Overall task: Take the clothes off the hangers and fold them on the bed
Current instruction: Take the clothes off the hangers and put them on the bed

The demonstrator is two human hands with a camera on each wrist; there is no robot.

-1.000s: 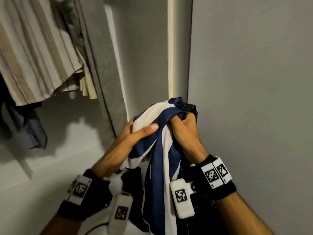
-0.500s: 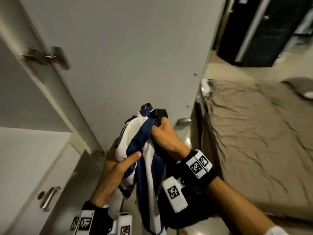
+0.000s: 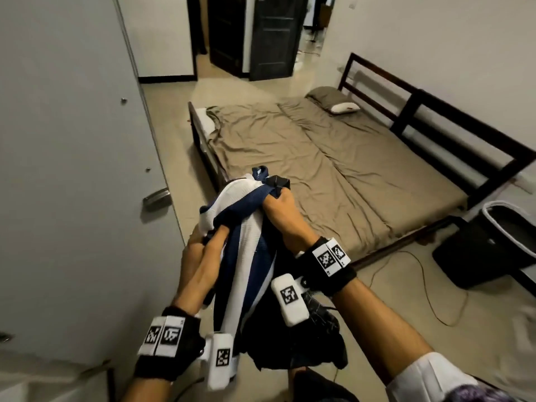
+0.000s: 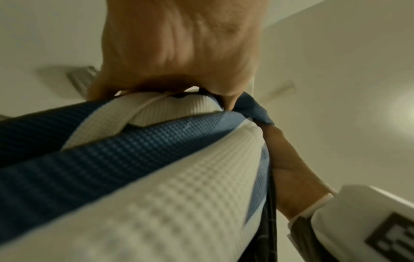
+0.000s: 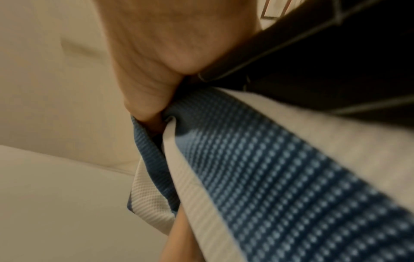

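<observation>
We hold the bundle of clothes at chest height over the floor: our left hand (image 3: pixel 200 256) clutches the blue-and-white striped shirt (image 3: pixel 243 256) from its 8 o'clock side, and our right hand (image 3: pixel 282 216) is fisted round its top together with a dark garment (image 3: pixel 295 338) hanging below. Beyond, from 12 to 3 o'clock, lies the bed (image 3: pixel 333 169) with a pillow (image 3: pixel 329 101) at its far end; a grey wardrobe door (image 3: pixel 72 126) stands at 9 o'clock

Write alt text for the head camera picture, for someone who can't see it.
Two bare hands, left hand and right hand, grip a bunched blue-and-white striped shirt with a dark garment hanging under it. Ahead lies a low bed with a rumpled tan sheet, one pillow at its head.
</observation>
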